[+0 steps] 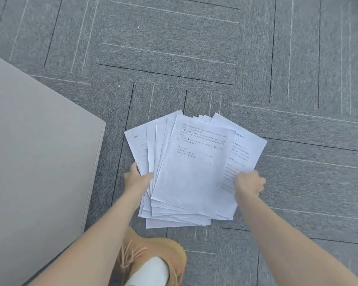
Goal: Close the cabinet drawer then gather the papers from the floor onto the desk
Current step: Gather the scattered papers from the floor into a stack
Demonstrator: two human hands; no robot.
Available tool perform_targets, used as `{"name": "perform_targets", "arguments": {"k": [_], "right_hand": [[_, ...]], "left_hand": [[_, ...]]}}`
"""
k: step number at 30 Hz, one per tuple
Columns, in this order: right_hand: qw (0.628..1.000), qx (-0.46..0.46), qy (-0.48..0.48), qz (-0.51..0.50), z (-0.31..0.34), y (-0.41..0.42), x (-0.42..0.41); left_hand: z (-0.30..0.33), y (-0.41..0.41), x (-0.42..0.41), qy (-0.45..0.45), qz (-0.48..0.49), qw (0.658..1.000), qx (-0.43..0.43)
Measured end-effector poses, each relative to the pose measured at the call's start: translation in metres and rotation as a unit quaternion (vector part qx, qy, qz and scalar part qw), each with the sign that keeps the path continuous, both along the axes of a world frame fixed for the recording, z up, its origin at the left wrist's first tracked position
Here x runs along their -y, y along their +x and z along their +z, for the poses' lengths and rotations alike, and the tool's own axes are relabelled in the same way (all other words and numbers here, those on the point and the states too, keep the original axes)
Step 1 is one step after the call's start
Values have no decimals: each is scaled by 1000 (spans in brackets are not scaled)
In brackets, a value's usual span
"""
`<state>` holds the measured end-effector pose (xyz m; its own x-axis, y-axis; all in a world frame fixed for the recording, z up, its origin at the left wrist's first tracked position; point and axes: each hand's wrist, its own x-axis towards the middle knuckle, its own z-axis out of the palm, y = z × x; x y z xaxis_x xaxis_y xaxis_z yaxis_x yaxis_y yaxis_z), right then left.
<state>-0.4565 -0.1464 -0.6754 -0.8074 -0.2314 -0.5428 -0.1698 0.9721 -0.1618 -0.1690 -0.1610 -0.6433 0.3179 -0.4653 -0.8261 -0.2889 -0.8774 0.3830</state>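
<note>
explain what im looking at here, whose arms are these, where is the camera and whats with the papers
There is no machine: the camera sits on a person's head, looking down, so the two bare arms are theirs. The left hand and right hand grip the two sides of a fanned stack of printed papers, above grey carpet. Whether the stack's lower edge touches the floor is unclear. The beige panel at left is furniture, probably a cabinet or desk. Below is the person's tan shoe.
</note>
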Motion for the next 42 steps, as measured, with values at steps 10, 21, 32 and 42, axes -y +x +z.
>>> {"name": "perform_targets", "arguments": {"k": [10, 21, 32, 42], "right_hand": [[994, 32, -67, 79, 1, 9, 0], [993, 37, -34, 110, 4, 41, 15], [990, 42, -72, 113, 1, 58, 5], [979, 94, -40, 175, 6, 65, -17]], "left_hand": [[-10, -4, 2, -24, -58, 998, -11], [-8, -10, 3, -13, 53, 998, 35], [-6, -12, -3, 37, 44, 998, -32], [-3, -16, -14, 46, 13, 991, -125]]}}
